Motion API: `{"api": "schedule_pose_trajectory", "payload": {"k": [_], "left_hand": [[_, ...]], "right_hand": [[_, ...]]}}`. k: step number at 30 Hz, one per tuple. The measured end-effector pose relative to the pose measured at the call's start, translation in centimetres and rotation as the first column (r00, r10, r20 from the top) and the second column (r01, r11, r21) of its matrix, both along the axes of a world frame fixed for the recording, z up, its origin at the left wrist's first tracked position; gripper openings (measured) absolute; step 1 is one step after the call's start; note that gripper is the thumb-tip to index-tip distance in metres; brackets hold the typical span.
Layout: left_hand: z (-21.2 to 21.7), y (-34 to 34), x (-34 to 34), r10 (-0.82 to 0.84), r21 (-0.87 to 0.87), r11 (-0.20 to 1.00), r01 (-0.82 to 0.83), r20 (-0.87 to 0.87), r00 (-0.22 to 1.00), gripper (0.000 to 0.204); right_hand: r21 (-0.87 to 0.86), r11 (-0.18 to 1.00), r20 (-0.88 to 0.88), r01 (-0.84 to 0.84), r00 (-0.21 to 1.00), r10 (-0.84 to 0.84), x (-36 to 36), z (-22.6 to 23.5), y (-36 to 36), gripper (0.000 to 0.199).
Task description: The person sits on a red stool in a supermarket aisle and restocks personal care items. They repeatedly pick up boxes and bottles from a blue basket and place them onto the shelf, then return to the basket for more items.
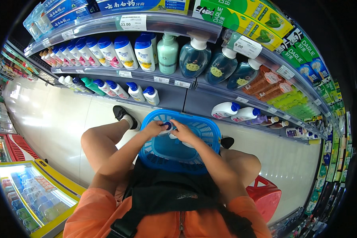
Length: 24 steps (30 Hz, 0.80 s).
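Left hand [154, 129] has its fingers clamped on a white bottle with a blue cap [167, 126], over the blue basket [216, 133] between the knees; right hand [182, 133] touches it, can't tell if gripping. Basket's far rim sits close to the bottom shelf [200, 105]; tight there, knees both sides. Floor [47, 131] opens wide leftward. Fingers hide most of the bottle; right shoe [227, 142] mostly behind basket; red container [265, 198] partly covered by sleeve.
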<state>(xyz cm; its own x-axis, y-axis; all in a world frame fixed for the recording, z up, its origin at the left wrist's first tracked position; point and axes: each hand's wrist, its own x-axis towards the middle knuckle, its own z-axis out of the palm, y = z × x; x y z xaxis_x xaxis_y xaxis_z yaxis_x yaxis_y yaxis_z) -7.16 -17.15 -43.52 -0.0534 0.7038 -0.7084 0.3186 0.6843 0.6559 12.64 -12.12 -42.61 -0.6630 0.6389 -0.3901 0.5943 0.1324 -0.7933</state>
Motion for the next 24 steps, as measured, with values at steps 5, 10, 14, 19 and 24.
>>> {"api": "schedule_pose_trajectory", "payload": {"k": [5,10,14,19,24], "left_hand": [[11.3,2.8,-1.2,-0.048,0.046,0.998,0.042,0.148,0.988,0.049],[16.1,5.3,-2.4,-0.142,0.293,0.946,0.136,-0.002,0.990,0.039],[15.5,7.7,-2.1,-0.099,0.321,0.943,0.091,0.011,0.995,0.035],[8.8,10.0,-2.2,-0.017,0.351,0.936,0.012,0.011,1.000,0.025],[3.0,11.2,-2.8,0.032,0.342,0.938,-0.049,0.053,0.998,0.024]], "right_hand": [[0.081,0.994,-0.222,0.071,0.974,-0.051,0.5,7.1,2.5,0.047],[0.156,0.975,-0.261,0.158,0.959,-0.113,-0.6,13.5,4.7,0.042],[0.141,0.969,-0.240,0.201,0.957,-0.163,-1.1,12.2,6.4,0.048],[0.133,0.963,-0.165,0.233,0.964,-0.210,-2.2,5.0,8.0,0.057],[0.145,0.962,-0.144,0.230,0.967,-0.209,-2.8,1.3,8.7,0.059]]}}
